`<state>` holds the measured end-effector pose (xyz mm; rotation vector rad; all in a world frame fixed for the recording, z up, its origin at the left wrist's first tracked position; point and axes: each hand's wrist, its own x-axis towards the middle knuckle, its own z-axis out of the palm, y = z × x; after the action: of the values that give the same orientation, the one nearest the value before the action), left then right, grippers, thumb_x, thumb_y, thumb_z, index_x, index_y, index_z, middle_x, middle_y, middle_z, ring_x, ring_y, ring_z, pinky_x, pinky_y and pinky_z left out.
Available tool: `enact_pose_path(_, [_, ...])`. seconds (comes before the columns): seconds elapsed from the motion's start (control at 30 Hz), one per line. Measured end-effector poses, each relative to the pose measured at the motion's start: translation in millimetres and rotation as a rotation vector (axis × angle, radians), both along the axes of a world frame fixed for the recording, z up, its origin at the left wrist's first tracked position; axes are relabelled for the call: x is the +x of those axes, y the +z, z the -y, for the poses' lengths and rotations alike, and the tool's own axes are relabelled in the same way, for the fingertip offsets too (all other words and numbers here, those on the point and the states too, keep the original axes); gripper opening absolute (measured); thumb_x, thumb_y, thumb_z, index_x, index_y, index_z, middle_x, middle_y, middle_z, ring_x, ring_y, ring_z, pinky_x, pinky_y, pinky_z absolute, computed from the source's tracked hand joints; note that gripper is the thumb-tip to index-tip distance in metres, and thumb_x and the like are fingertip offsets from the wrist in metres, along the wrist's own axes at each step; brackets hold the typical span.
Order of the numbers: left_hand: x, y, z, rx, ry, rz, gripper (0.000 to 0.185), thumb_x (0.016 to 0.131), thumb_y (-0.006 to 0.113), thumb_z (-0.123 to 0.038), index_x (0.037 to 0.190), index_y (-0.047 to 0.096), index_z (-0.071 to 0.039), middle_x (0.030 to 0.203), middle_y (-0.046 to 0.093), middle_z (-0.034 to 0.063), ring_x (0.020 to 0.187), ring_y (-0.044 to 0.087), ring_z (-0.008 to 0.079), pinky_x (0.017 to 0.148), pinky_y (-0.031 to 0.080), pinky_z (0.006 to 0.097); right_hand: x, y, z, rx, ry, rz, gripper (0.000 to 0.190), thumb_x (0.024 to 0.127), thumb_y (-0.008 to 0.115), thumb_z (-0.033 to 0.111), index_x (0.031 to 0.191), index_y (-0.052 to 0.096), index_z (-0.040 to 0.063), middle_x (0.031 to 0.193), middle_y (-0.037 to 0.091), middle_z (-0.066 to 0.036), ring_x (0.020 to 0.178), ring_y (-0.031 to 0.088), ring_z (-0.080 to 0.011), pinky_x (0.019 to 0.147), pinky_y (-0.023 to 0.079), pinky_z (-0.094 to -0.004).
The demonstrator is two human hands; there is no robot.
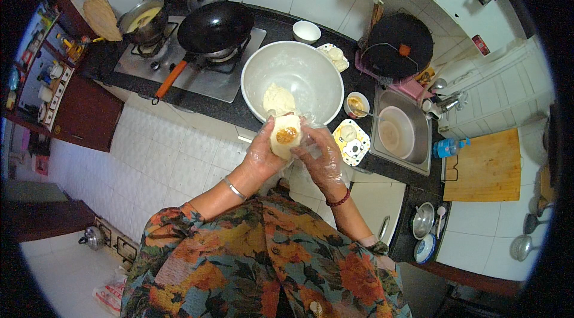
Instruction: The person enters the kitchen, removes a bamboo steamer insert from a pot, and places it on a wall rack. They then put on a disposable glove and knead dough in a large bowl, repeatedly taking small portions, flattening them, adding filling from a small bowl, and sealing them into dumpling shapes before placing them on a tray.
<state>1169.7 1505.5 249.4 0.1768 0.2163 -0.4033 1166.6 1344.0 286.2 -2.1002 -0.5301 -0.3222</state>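
A flattened piece of pale dough [284,151] with a brownish-orange filling [287,135] in its middle is held between my two hands, just over the near rim of a large white bowl [309,80]. My left hand [261,149], in a clear plastic glove, supports it from the left and below. Also gloved, my right hand [320,154] has its thumb and fingers at the dough's right edge. Inside the bowl lies a lump of dough [279,99]. To the right, a small bowl of filling [357,103] has a spoon in it. Nearby, a bear-patterned plate [354,149] carries a dough ball [348,133].
On the gas stove sit a black wok [215,26] with an orange handle and a pot [142,22]. A white bowl [306,31] and a plate of dough balls [335,53] stand behind the large bowl. At right is a sink [421,156] holding a basin [396,133].
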Motion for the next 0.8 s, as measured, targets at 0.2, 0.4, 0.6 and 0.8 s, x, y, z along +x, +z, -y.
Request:
enact_pose_path(0.2, [3.7, -0.4, 4.6, 0.021, -0.012, 0.037, 0.056, 0.101, 0.047, -0.044, 0.140, 0.045, -0.003, 0.142, 0.050, 0.0159, 0.129, 0.049, 0.0295, 0.111, 0.039, 0.0431, 3.2, -7.7, 6.1, 0.008, 0.072, 0.025, 0.039, 0.072, 0.080, 0.004, 0.107, 0.064, 0.008, 0.097, 0.065, -0.011, 0.086, 0.064, -0.0287, 0.077, 0.053, -0.0379])
enact_pose_path(0.4, [2.5, -6.9, 6.8, 0.099, -0.068, 0.031, 0.059, 0.097, 0.057, -0.041, 0.140, 0.045, -0.003, 0.139, 0.052, 0.0150, 0.127, 0.051, 0.0285, 0.110, 0.039, 0.0423, 5.3, -4.6, 9.0, -0.056, 0.068, 0.173, 0.028, 0.071, 0.079, 0.002, 0.094, 0.064, 0.007, 0.090, 0.066, -0.010, 0.077, 0.063, -0.0301, 0.073, 0.053, -0.0387])
enact_pose_path(0.6, [-1.6, -10.5, 5.2, 0.120, -0.103, 0.035, 0.059, 0.092, 0.067, -0.034, 0.137, 0.046, -0.004, 0.131, 0.055, 0.0124, 0.120, 0.055, 0.0277, 0.105, 0.045, 0.0451, 7.6, 3.9, 14.3, -0.056, -0.137, 0.012, 0.043, 0.068, 0.081, 0.005, 0.109, 0.066, 0.006, 0.096, 0.063, -0.010, 0.087, 0.062, -0.0282, 0.075, 0.051, -0.0372])
enact_pose_path(0.8, [2.6, -4.8, 3.5, 0.064, -0.158, 0.029, 0.057, 0.092, 0.066, -0.034, 0.137, 0.044, -0.006, 0.126, 0.055, 0.0127, 0.116, 0.056, 0.0288, 0.102, 0.047, 0.0473, 14.6, -3.2, 21.8, -0.092, -0.101, -0.037, 0.053, 0.069, 0.083, 0.017, 0.117, 0.065, 0.007, 0.111, 0.058, -0.014, 0.107, 0.055, -0.0327, 0.094, 0.045, -0.0425])
